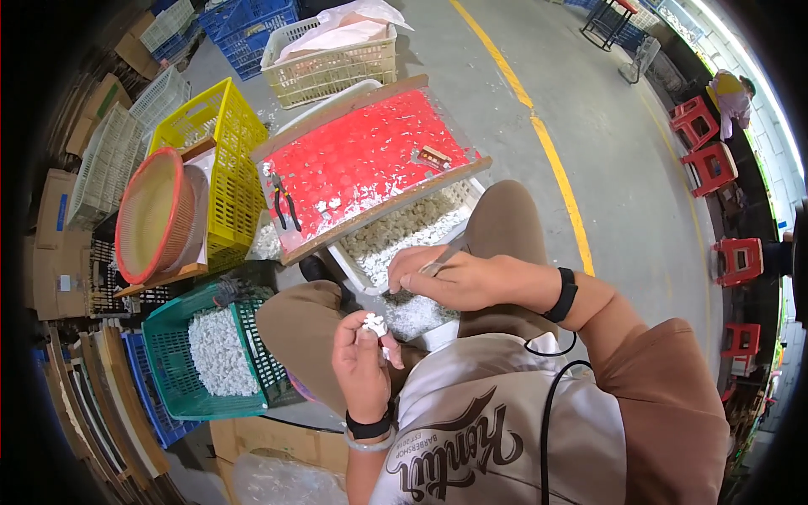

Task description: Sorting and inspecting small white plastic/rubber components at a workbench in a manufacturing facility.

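Note:
My left hand (362,374) is closed, pinching a small, knobbly white piece (374,323) between thumb and fingertips. To its upper right, my right hand (459,282) is closed round a flat grey blade-like tool (443,257), most of which the fingers hide. The hands are apart, above my lap. Just beyond them a white tub (358,276) holds many small pale pieces. Across the tub lies a red board (353,156) with wooden edges, strewn with white bits. Cutting pliers (284,202) with black and yellow handles rest on its left side, and a small brown block (434,157) on its right.
At left stands a green crate (151,337) of white pieces. Behind it are a yellow crate (240,160) and a round orange basket (175,215). A cream crate (332,76) stands beyond the board. Red stools (741,261) line the right, where another person (730,101) bends over.

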A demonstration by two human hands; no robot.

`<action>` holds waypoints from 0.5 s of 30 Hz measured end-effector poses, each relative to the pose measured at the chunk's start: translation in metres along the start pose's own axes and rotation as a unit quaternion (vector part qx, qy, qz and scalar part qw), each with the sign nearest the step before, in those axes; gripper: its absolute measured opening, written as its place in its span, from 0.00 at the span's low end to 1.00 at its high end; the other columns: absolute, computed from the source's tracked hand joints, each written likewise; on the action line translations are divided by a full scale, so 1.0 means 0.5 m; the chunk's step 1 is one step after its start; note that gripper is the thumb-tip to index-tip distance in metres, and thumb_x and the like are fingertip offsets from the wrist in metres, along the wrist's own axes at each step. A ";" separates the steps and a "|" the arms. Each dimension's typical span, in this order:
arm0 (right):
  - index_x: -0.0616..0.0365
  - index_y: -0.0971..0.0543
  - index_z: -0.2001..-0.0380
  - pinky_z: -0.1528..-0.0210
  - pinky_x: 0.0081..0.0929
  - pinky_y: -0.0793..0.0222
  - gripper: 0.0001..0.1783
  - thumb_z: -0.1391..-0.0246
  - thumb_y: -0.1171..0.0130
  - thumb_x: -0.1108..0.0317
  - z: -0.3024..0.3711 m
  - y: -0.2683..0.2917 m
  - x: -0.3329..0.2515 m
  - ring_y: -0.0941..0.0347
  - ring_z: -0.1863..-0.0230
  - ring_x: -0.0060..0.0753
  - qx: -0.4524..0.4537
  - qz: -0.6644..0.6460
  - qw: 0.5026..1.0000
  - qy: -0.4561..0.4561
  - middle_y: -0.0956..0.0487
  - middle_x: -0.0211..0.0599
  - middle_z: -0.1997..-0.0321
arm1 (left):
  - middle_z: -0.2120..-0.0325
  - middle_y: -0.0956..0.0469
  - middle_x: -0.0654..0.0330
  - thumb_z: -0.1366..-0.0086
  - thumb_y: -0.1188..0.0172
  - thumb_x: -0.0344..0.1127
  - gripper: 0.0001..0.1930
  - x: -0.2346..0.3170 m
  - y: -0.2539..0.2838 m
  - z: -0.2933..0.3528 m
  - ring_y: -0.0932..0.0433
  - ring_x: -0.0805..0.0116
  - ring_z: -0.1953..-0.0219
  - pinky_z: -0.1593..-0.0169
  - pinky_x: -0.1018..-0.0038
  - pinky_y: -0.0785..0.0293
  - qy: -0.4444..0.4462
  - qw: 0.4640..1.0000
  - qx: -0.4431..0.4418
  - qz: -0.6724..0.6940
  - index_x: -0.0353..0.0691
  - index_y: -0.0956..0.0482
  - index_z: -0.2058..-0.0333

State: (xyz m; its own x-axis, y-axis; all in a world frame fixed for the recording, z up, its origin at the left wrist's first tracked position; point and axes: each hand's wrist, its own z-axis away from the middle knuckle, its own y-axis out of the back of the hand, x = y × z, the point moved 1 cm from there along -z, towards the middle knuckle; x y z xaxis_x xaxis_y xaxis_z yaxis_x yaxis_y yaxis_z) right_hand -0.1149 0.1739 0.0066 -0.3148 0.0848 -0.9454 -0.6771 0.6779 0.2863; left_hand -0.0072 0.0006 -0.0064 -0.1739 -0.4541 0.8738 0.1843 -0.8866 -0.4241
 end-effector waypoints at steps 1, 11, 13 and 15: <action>0.66 0.28 0.67 0.60 0.31 0.34 0.16 0.38 0.59 0.63 -0.006 -0.007 0.014 0.31 0.65 0.35 -0.003 -0.067 0.998 -0.018 0.28 0.41 0.68 | 0.78 0.30 0.59 0.30 0.58 0.34 0.09 -0.001 0.004 -0.004 0.32 0.74 0.82 0.80 0.81 0.33 -0.005 1.000 0.000 0.000 0.36 0.33 0.58; 0.62 0.22 0.76 0.73 0.31 0.32 0.14 0.49 0.48 0.61 -0.155 0.014 0.323 0.28 0.79 0.31 0.074 0.001 0.975 -0.212 0.25 0.40 0.82 | 0.72 0.29 0.57 0.32 0.55 0.35 0.09 -0.026 0.048 -0.057 0.30 0.67 0.74 0.73 0.76 0.31 0.149 0.978 0.032 0.140 0.37 0.30 0.65; 0.62 0.22 0.78 0.72 0.35 0.31 0.15 0.51 0.48 0.60 -0.210 0.026 0.386 0.26 0.78 0.38 0.092 0.101 0.977 -0.161 0.24 0.46 0.81 | 0.71 0.28 0.57 0.36 0.53 0.31 0.09 -0.027 0.064 -0.075 0.29 0.67 0.72 0.70 0.75 0.29 0.154 0.973 0.047 0.165 0.35 0.28 0.60; 0.61 0.22 0.78 0.68 0.40 0.29 0.14 0.52 0.48 0.60 -0.271 0.029 0.433 0.24 0.73 0.49 0.102 0.173 0.958 -0.205 0.24 0.54 0.77 | 0.69 0.28 0.57 0.41 0.52 0.28 0.10 -0.027 0.079 -0.096 0.30 0.66 0.67 0.64 0.73 0.29 0.168 0.945 0.123 0.253 0.35 0.28 0.61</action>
State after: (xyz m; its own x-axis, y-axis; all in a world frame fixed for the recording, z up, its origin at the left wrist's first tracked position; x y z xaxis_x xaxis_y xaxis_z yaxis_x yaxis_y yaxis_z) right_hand -0.2828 0.1032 -0.1728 -0.1805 0.5810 -0.7936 -0.4227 0.6827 0.5960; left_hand -0.0438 -0.0327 -0.0465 -0.2927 -0.8527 0.4327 0.5379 -0.5210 -0.6627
